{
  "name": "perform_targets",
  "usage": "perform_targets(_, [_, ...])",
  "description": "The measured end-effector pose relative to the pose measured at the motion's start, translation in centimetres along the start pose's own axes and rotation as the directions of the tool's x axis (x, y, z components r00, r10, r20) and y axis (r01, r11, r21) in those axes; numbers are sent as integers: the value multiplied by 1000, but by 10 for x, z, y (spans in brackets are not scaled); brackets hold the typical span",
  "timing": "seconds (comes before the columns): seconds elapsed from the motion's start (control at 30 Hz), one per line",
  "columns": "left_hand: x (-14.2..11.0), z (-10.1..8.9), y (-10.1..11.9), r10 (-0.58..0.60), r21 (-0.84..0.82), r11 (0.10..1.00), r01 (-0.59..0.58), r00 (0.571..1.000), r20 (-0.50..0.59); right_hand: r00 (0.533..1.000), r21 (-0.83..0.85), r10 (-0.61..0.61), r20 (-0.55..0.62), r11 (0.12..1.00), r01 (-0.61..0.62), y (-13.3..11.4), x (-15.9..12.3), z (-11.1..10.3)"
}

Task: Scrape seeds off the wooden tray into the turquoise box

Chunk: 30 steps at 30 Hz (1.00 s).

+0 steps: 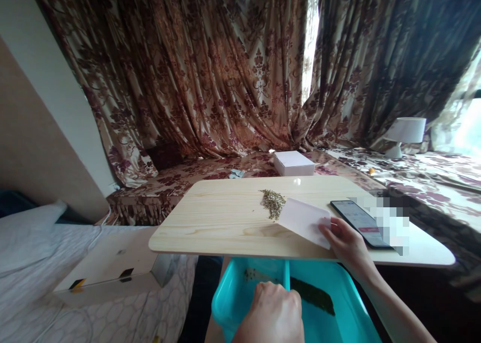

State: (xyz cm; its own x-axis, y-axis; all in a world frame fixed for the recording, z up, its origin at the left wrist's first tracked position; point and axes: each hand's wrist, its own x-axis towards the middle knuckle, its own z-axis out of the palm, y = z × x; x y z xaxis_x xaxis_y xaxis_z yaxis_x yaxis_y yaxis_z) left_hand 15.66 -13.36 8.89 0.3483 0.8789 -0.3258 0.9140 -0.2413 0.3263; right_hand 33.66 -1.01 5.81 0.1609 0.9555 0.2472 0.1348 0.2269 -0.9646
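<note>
My right hand [347,243] grips the near edge of a white card [306,220] that rests tilted on the wooden table top [210,223], its far edge against a small pile of dried green herbs [273,204]. My left hand [272,310] is closed on the central divider of a turquoise tray [229,293] held just below the table's front edge. One tray compartment holds dark green herb matter [313,295]; the other has a few scraps.
A black smartphone [359,223] with its screen lit lies right of the card. Behind the table are a white box [293,162], patterned curtains [225,67] and a white lamp [405,132]. A flat cardboard box [108,265] lies on the bed at left.
</note>
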Motion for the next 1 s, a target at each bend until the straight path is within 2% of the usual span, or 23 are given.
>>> perform_targets(0.1, [3, 3, -1, 26, 152, 988, -28, 1000, 15, 999, -1, -16, 44, 1000, 16, -4, -7, 5])
perform_targets(0.33, [-1, 2, 0, 27, 152, 988, -20, 999, -44, 974, 20, -77, 214, 997, 74, -4, -28, 21])
perform_targets(0.47, [-5, -3, -2, -33, 137, 990, 42, 997, -68, 944, -7, -91, 316, 995, 99, -7, -34, 16])
perform_targets(0.53, [-8, -6, -6, -52, 119, 991, 58, 997, -53, 960, 8, -102, 262, 995, 103, -7, -27, 9])
perform_targets(0.63, [-16, -9, -15, -73, 82, 994, 77, 996, -44, 995, 57, -95, 35, 994, 93, -4, -7, -3])
perform_targets(0.7, [-24, -10, -22, -108, 31, 993, 111, 991, -79, 992, 63, -84, -97, 994, 91, 0, 8, -6])
perform_targets(0.83, [-36, -4, -41, -246, -50, 969, 241, 963, -113, 991, 61, -65, -116, 996, 72, 8, 25, -3])
perform_targets(1.0, [-38, 10, -59, -312, -130, 947, 294, 938, -152, 984, 24, -72, -161, 997, 77, 17, 25, 5])
